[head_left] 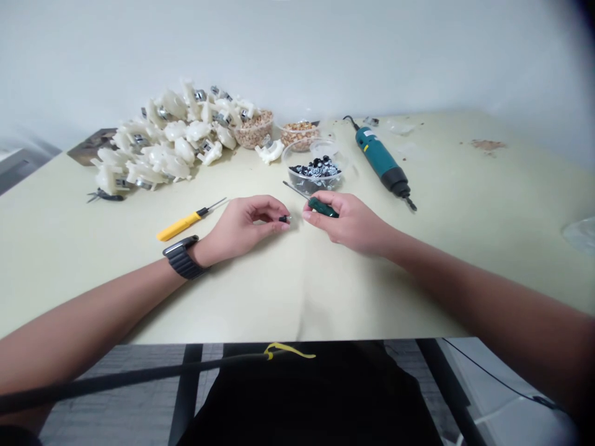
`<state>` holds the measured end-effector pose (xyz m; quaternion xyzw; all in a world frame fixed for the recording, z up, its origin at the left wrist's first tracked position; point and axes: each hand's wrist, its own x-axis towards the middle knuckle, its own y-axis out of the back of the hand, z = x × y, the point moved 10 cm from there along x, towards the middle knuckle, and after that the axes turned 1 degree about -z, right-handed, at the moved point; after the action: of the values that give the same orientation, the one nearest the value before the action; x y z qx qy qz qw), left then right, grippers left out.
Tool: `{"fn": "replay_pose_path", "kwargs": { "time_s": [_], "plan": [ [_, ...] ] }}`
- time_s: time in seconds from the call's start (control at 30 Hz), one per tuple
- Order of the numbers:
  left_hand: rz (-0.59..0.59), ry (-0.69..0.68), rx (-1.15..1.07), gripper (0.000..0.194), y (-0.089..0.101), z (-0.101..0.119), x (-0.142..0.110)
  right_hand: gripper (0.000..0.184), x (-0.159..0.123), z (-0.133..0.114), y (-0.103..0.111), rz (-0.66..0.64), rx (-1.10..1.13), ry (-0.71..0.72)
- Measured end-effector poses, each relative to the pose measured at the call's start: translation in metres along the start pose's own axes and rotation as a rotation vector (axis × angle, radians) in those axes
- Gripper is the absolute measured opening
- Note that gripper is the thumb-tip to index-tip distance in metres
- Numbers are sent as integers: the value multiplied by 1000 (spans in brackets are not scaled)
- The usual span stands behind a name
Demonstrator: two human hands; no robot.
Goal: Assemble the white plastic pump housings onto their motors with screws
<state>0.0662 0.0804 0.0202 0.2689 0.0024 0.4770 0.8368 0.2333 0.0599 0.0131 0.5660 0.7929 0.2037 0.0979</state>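
Between the thumb and fingers of my left hand is a small black part with a shiny metal tip, too small to name. My right hand is closed round the green handle of a screwdriver; its thin shaft points up and left, toward a clear tub of black and silver small parts. The two hands are a short gap apart, low over the table. Beside my left wrist lies a yellow-handled screwdriver, its shaft pointing right.
White plastic pieces with metal inserts are heaped at the back left, with small pliers in front. Two tubs of small brownish and copper-coloured parts stand behind. A corded green power screwdriver lies at the right. The table's front edge is near me.
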Motion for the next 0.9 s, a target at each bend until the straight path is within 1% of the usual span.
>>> {"fn": "replay_pose_path", "kwargs": {
  "time_s": [0.13, 0.2, 0.37, 0.5, 0.6, 0.7, 0.8, 0.9],
  "plan": [
    [13, 0, 23, 32, -1, 6, -3, 27, 0, 5, -11, -74, 121, -76],
    [12, -5, 19, 33, -3, 9, -4, 29, -1, 5, -13, -85, 125, -73],
    [5, 9, -37, 36, -6, 11, -6, 29, -1, -4, -11, -66, 85, 15],
    [-41, 76, -128, 36, -11, 3, -6, 22, -1, -10, -12, -52, 55, 62],
    [-101, 135, -183, 34, -17, -4, -6, 19, 0, -10, -13, -36, 54, 69],
    [-147, 171, -228, 37, -20, -6, -6, 18, 0, -9, -12, -7, 43, 70],
    [-172, 198, -259, 36, -22, -7, -5, 17, 0, -9, -11, 12, 44, 70],
    [-164, 217, -268, 34, -21, -8, -5, 16, 1, -9, -10, 14, 48, 70]
  ]
}}
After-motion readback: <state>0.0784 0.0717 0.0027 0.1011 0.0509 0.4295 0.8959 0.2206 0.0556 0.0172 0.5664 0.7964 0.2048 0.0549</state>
